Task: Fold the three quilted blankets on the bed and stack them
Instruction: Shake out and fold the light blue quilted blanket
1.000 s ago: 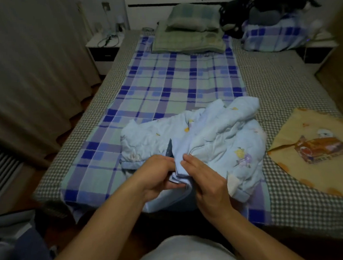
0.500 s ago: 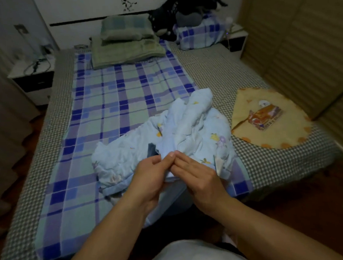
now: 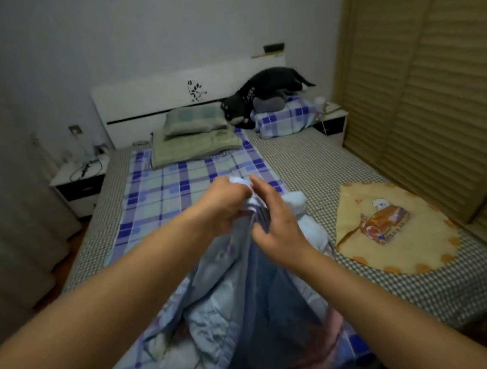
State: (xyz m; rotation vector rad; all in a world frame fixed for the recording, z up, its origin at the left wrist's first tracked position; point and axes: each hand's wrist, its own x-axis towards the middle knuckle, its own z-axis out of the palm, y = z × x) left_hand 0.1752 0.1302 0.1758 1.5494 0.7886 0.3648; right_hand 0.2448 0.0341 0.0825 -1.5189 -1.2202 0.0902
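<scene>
The left hand (image 3: 223, 207) clenches a bunched corner of the light blue quilted blanket (image 3: 238, 307), lifted above the bed (image 3: 306, 163). The right hand (image 3: 275, 213), just beside it, pinches the same edge with thumb and curled fingers. The blanket hangs from both hands onto the plaid sheet (image 3: 157, 195). Farther right, a yellow quilted blanket (image 3: 396, 229) lies flat on the bed.

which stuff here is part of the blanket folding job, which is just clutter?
Job:
- light blue quilted blanket, lifted, gripped by left hand and right hand
- yellow quilted blanket, flat on the bed's right side
- bed

Lying about:
- green pillow
- black plush toy
- nightstand with cables
</scene>
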